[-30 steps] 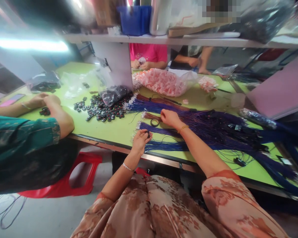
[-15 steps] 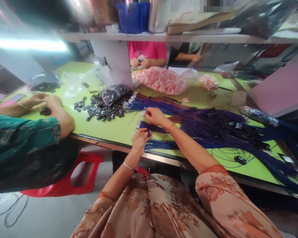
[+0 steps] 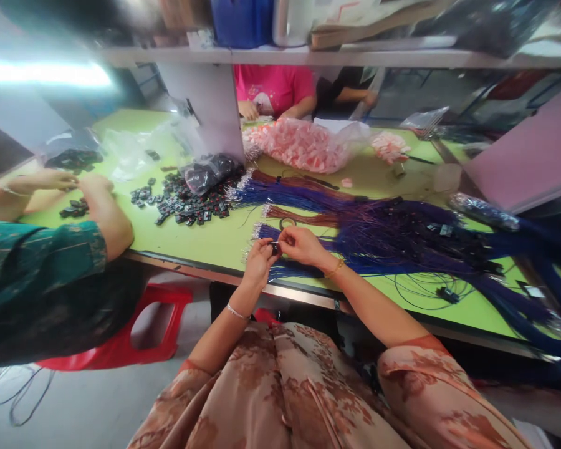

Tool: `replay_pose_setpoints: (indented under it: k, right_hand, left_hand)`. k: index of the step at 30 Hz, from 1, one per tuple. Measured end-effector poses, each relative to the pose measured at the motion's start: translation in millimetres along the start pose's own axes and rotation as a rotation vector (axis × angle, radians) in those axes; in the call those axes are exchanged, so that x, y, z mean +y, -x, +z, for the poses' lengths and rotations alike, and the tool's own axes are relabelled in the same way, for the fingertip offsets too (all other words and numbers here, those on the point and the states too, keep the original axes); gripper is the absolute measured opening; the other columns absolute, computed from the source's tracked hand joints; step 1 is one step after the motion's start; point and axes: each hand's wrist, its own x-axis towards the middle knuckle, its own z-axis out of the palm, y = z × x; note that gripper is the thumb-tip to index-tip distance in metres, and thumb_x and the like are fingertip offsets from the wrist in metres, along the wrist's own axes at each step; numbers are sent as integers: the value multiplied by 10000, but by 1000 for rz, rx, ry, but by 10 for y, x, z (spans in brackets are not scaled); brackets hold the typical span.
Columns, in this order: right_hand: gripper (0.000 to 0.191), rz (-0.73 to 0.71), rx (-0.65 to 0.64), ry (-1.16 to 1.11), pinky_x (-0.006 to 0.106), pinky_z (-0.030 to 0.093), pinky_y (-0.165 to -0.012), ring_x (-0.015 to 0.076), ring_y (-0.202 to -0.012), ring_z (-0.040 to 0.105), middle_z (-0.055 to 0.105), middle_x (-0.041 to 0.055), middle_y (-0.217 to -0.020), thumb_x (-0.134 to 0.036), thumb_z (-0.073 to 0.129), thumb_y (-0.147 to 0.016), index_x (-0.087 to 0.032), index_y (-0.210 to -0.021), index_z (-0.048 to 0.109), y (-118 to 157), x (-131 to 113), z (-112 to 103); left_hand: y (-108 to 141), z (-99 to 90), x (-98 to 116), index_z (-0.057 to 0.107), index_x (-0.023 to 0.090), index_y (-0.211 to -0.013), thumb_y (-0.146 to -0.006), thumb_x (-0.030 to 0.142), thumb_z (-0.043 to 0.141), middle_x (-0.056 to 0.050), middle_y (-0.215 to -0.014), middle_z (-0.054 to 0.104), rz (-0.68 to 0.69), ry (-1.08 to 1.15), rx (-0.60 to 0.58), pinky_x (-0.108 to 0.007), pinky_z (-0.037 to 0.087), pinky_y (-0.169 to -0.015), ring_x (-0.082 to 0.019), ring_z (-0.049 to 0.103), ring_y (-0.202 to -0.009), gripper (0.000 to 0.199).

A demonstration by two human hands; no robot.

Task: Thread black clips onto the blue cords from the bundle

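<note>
Black part [image 3: 275, 248] sits pinched in left hand [image 3: 258, 265]

Mid-frame on my feed, the left hand [image 3: 259, 263] and right hand [image 3: 305, 244] meet over the worktable [image 3: 187, 248], a small part [image 3: 275, 248] between them. Wire bundles [image 3: 314, 217] run from there toward frame right. Just behind the right hand lies a ring [image 3: 287, 219], perhaps a tape roll. I see a housings pile [image 3: 191, 206] left of the wires, a bag of small pieces [image 3: 303, 146] behind them, a shelf [image 3: 355, 58] across the top, and a stool [image 3: 166, 340] lower left.
</note>
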Motion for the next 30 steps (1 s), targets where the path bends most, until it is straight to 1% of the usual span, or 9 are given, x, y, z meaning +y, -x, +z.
replay_pose_setpoints:
  k: [3,7,13,18,21,25,30]
  right_hand:
    - [90,-3,13,131,249,313,-603,133,-652,496,609,29,-754,-246,556,-791,-171,-792,607,52,-29,12]
    - [125,0,-11,285,267,310,-622,164,-707,522,630,61,-829,-273,535,-831,-172,-858,606,80,-64,22]
    - [160,-3,-27,355,282,309,-633,182,-739,533,632,85,-871,-274,494,-867,-163,-902,603,96,-71,58]
    - [192,-35,-32,401,291,297,-623,190,-750,531,627,98,-877,-280,461,-885,-157,-908,607,107,-63,70]
    - [187,-50,-24,406,293,297,-621,187,-743,531,628,94,-874,-272,468,-878,-156,-901,611,107,-55,99]
    - [149,-45,-28,341,279,310,-624,171,-723,535,639,76,-852,-240,491,-852,-159,-882,612,98,-46,148]
    - [140,-26,-30,212,253,329,-629,148,-698,546,646,45,-811,-240,501,-850,-164,-876,616,96,-50,104]
  left_hand:
    - [5,1,8,566,170,-892,-736,178,645,-16,-840,609,2,-6,-6,-396,496,-906,-117,608,-808,175]
    - [9,2,9,563,168,-883,-752,169,623,-24,-849,610,-2,4,4,-404,486,-917,-128,615,-834,145]
    - [21,14,21,565,164,-890,-755,142,603,-31,-855,616,-13,10,13,-402,481,-920,-133,616,-848,141]
    - [21,9,32,567,170,-897,-742,143,611,-26,-860,616,-23,-8,10,-379,484,-900,-125,607,-834,163]
    - [23,8,25,571,175,-899,-732,158,621,-17,-847,608,-23,-31,12,-345,487,-860,-119,598,-807,175]
    - [44,31,10,563,184,-901,-719,192,645,1,-800,594,-7,-82,3,-292,475,-799,-109,587,-764,200]
    - [65,62,12,541,185,-915,-726,213,643,8,-786,591,9,-91,27,-276,469,-777,-104,586,-764,217]
